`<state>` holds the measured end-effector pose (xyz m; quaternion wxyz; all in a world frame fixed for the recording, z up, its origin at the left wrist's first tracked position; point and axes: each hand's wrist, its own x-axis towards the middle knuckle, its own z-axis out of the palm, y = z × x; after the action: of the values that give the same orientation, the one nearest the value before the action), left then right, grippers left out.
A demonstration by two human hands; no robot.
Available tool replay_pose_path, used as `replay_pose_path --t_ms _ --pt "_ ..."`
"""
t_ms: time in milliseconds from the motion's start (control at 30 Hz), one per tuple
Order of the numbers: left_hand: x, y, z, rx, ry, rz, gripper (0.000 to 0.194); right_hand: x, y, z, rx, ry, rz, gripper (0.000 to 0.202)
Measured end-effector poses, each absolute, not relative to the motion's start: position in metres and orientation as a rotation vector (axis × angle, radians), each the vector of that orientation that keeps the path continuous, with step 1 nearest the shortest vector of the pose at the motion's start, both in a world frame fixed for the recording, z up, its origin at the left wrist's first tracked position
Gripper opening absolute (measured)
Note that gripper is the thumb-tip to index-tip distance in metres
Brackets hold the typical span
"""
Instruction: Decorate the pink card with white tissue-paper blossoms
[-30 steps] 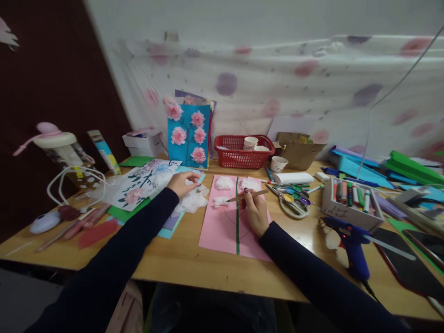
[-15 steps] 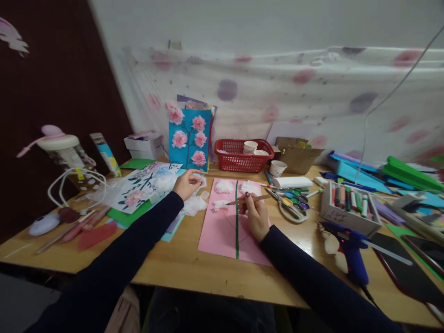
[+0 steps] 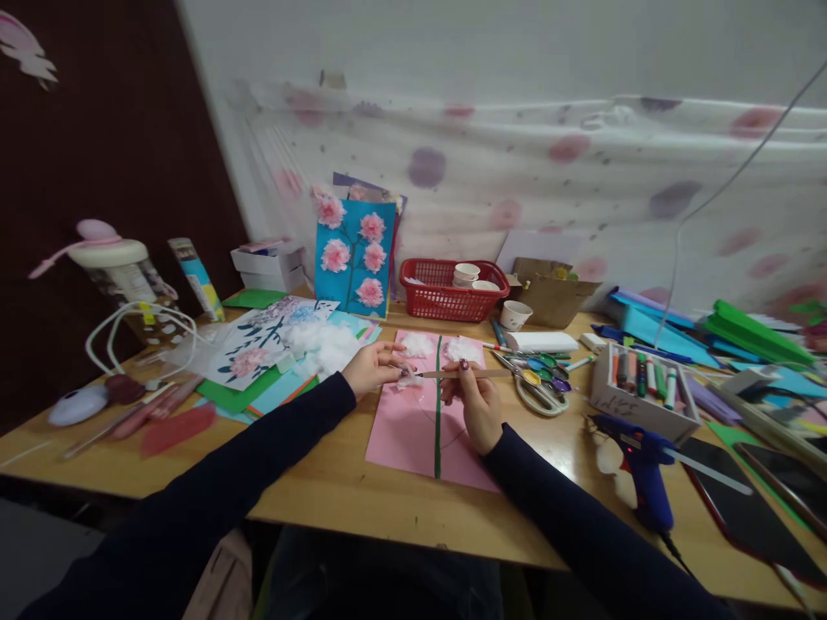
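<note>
Pink paper (image 3: pixel 404 439) with a green stripe (image 3: pixel 438 430) down it lies on the table. White cotton tufts (image 3: pixel 463 348) sit near its top on both sides of the stripe. My right hand (image 3: pixel 475 400) holds a thin brown stick-like tool (image 3: pixel 494 374) level above the sheet, its dark tip pointing left. At that tip, over the paper's left edge, the fingers of my left hand (image 3: pixel 376 370) are pinched together; what they hold is too small to name. Just beneath is another small white tuft (image 3: pixel 410 381).
Cotton (image 3: pixel 323 344) and papers lie left. Behind stand a blue flower picture (image 3: pixel 355 284) and red basket (image 3: pixel 452 303). To the right are scissors (image 3: pixel 539 398), measuring spoons, a marker box (image 3: pixel 637 412), a glue gun (image 3: pixel 646 482) and phones.
My left hand has moved right and down, from beside the cotton pile to the tool's tip. The tool has turned more level. The view has shifted slightly.
</note>
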<state>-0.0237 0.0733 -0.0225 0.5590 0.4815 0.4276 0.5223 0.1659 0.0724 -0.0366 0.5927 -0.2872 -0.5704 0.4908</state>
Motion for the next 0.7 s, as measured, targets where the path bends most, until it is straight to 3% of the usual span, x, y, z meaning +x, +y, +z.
replay_pose_path --t_ms 700 --pt "-0.0157 0.0651 -0.0176 1.006 0.915 1.158 0.037 0.1664 0.0749 -0.0448 -0.674 -1.407 1.095 0.033"
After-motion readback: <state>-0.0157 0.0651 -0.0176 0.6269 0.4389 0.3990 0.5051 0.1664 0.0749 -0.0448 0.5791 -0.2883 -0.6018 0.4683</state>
